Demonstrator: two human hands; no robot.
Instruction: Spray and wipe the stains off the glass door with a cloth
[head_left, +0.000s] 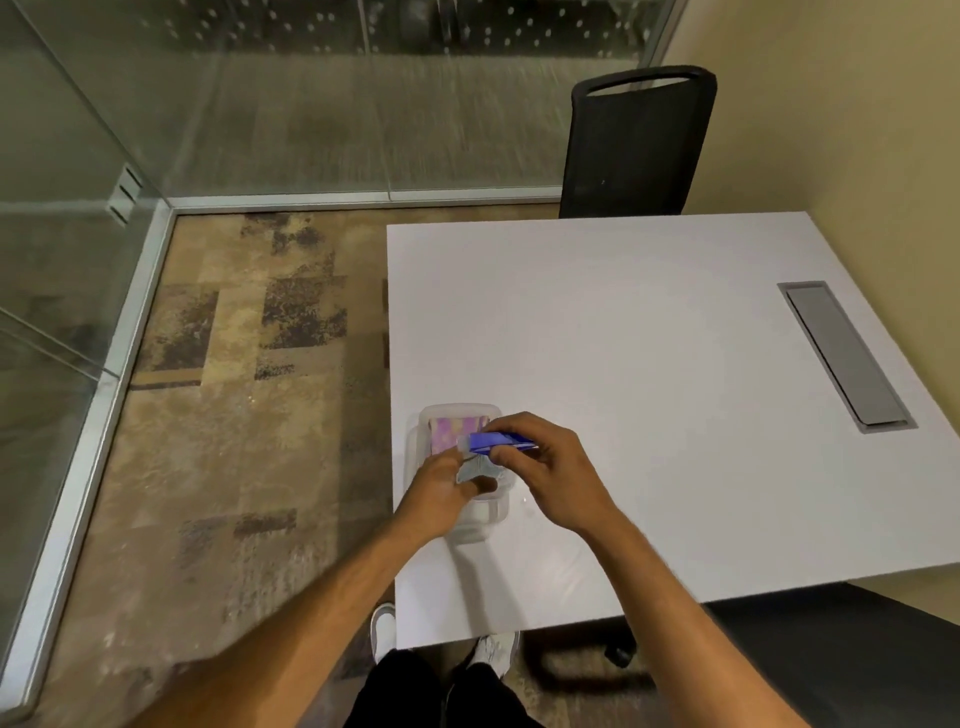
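A clear plastic container (435, 415) stands at the near left edge of the white table (623, 338). Inside it lies a pink patterned pad or sponge (451, 432). Over the container, my right hand (545, 467) grips a small blue spray bottle (501, 441), held sideways with its clear cap pointing left. My left hand (441, 486) pinches a grey cloth (475, 470) just under the bottle. The glass door (57, 218) stands to the left, and a glass wall (363, 104) runs along the far side.
A black office chair (634, 145) stands behind the table's far edge. A grey cable cover (844, 358) is set into the table at the right. A dark seat (857, 654) sits at the lower right. Patterned carpet (234, 415) lies between table and glass.
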